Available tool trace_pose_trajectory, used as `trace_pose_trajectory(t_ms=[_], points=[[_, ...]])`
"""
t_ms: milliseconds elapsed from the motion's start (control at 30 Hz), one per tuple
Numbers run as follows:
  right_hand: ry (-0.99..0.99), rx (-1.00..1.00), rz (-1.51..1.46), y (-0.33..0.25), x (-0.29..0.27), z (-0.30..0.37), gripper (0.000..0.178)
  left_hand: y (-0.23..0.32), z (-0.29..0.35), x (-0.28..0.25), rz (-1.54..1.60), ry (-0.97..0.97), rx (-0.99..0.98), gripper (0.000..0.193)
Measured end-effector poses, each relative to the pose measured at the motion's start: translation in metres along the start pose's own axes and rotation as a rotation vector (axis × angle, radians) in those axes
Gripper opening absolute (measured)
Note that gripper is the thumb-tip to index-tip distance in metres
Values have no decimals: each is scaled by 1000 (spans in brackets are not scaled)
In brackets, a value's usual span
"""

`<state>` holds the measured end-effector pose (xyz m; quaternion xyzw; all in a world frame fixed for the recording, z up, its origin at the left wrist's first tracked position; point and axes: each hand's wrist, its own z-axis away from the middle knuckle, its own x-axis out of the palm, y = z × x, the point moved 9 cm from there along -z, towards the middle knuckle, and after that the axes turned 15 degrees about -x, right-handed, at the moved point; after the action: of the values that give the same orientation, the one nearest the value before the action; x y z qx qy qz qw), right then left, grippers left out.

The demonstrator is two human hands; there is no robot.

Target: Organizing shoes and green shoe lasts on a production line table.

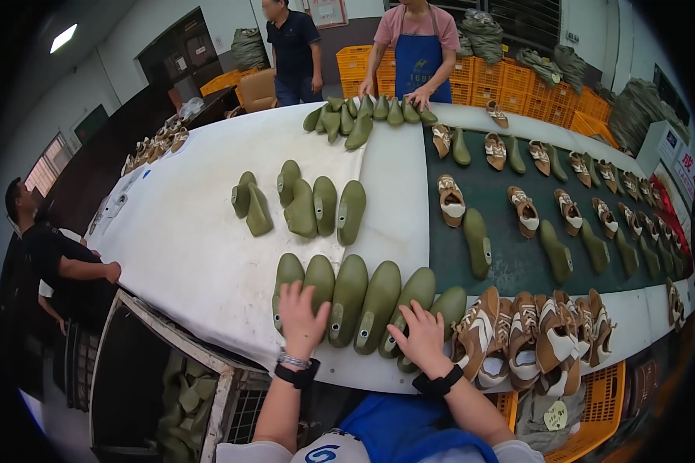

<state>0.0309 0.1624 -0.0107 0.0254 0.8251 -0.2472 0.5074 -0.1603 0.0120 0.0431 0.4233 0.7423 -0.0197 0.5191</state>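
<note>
Olive-green, foot-shaped shoe lasts (350, 297), six in a row, lie side by side at the near edge of a long white worktable (390, 201), in front of the person. Just to their right, a heaped pile of brown-and-white lace-up sneakers (554, 336) crowds that end of the row. Farther up the table stands a looser group of green lasts (324, 207), and at the far edge a co-worker in a blue apron (427, 58) has both hands at another green cluster (359, 133). A dark green belt (510, 258) on the right carries sneakers and lasts set out in lines, while a dark, pale-framed bin (220, 386) at near left contains more green pieces. The left hand (303, 320) is palm down with fingers spread apart over the two leftmost lasts; the right hand (423, 343) is likewise splayed over the two rightmost. Whether the fingertips press on them cannot be told. The six lasts have smooth, faintly glossy surfaces and rounded far ends; small ringed holes show near the near ends of several, and the rightmost slants toward the sneakers.
</note>
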Motion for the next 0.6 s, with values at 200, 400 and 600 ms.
trace_pose_trajectory(t_ms=[200, 400, 600], points=[[32, -29, -9, -8, -4, 0, 51, -118, -7, 26, 271, -238, -571, 59], [69, -44, 0, -5, -5, 0, 50, -104, -9, 31, 113, -150, -559, 45], [67, -53, -7, -6, -9, -3, 50, -121, -18, 27, 61, -125, -557, 41]])
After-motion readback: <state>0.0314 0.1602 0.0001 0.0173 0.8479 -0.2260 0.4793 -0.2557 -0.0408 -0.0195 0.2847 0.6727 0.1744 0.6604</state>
